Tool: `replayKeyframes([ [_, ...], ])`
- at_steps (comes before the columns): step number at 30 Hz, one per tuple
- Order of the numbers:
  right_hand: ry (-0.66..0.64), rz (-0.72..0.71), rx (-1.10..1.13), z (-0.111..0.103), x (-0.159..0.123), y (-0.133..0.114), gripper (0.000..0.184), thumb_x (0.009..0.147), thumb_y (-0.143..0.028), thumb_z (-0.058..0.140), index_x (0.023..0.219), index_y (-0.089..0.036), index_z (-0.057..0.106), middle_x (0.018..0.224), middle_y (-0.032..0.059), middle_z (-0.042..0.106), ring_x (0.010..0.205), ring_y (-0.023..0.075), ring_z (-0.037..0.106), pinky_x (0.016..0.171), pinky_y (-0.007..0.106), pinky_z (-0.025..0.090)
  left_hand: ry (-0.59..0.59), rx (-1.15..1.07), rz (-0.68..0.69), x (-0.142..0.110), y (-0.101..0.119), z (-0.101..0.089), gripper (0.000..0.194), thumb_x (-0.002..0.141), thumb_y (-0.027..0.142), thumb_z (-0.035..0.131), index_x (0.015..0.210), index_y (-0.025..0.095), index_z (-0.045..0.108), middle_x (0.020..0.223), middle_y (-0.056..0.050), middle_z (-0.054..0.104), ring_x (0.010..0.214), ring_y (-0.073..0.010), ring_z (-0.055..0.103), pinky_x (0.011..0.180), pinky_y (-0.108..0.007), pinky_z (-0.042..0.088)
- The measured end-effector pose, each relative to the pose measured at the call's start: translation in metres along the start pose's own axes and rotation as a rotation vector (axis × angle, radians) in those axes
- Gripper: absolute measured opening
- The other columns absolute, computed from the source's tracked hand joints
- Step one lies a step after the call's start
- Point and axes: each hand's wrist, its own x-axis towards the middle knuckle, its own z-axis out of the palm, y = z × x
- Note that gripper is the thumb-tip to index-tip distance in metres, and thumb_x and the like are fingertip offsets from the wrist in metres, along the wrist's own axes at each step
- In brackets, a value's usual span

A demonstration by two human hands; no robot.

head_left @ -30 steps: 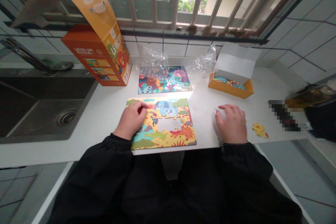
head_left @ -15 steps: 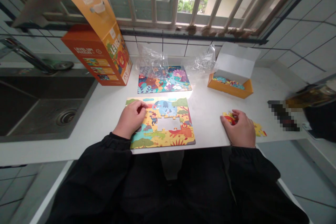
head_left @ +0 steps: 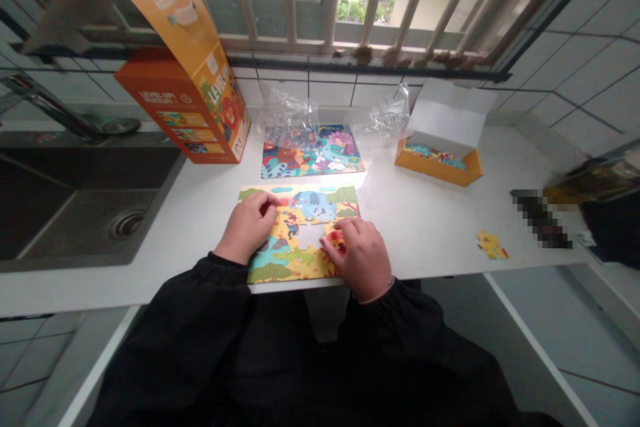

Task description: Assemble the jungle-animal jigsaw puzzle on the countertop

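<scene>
A jigsaw puzzle (head_left: pixel 280 273) of savanna animals lies on the counter before me, with a gap in its middle where bare counter shows. My right hand (head_left: pixel 364 257) is over the puzzle's right side, its thumb and fingers closed on a red and yellow puzzle piece (head_left: pixel 336 240) beside the gap. The hand hides the lion part of the picture. My left hand (head_left: pixel 249 225) rests on the left part of the puzzle, fingers curled and thumb near the index finger. Whatever may be inside those fingers is hidden. One loose yellow puzzle piece (head_left: pixel 493 245) lies farther right on the counter.
Behind lies a darker puzzle (head_left: pixel 320 163), partly under clear plastic wrap (head_left: pixel 290 117). An orange puzzle box (head_left: pixel 185 107) stands back left by a sink (head_left: pixel 90 213). An open small box (head_left: pixel 435 169) holding pieces sits back right. A blurred-out dark object (head_left: pixel 540 220) lies far right.
My right hand has moved left from the counter to the puzzle, carrying the red and yellow piece. The loose yellow piece is now uncovered. My left hand stayed in place.
</scene>
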Motion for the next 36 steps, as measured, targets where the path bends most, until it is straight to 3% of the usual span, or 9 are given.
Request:
replayKeyframes([
  [5,0.036,0.013,-0.041,0.0144,-0.0028,-0.0062,0.022,0.103,-0.044,0.072,0.106,-0.023,0.074,0.123,0.0139,0.073,0.106,0.0313,0.061,0.090,0.046,0.049,-0.001,-0.018,0.005,-0.0008,0.0032,-0.0004,0.018,0.092,0.029,0.055,0.096,0.024,0.072,0.105,-0.005,0.078,0.098,-0.0254,0.070,0.097,-0.039,0.056],
  [14,0.012,-0.032,-0.027,0.0132,-0.0069,-0.0026,0.024,0.107,-0.043,0.068,0.117,-0.022,0.075,0.125,0.0116,0.076,0.110,0.0311,0.062,0.091,0.046,0.047,0.000,-0.019,0.031,-0.0005,0.0009,-0.0005,0.016,0.092,0.027,0.056,0.095,0.024,0.071,0.105,-0.005,0.078,0.099,-0.0257,0.070,0.096,-0.039,0.055],
  [36,-0.002,0.012,-0.087,0.0118,-0.0067,-0.0059,0.013,0.107,-0.033,0.068,0.111,-0.025,0.078,0.123,0.0057,0.078,0.114,0.0265,0.063,0.095,0.043,0.041,-0.004,-0.004,0.039,0.0002,-0.0001,0.0002,0.016,0.092,0.026,0.057,0.095,0.023,0.073,0.102,-0.004,0.077,0.094,-0.0243,0.068,0.093,-0.038,0.054],
])
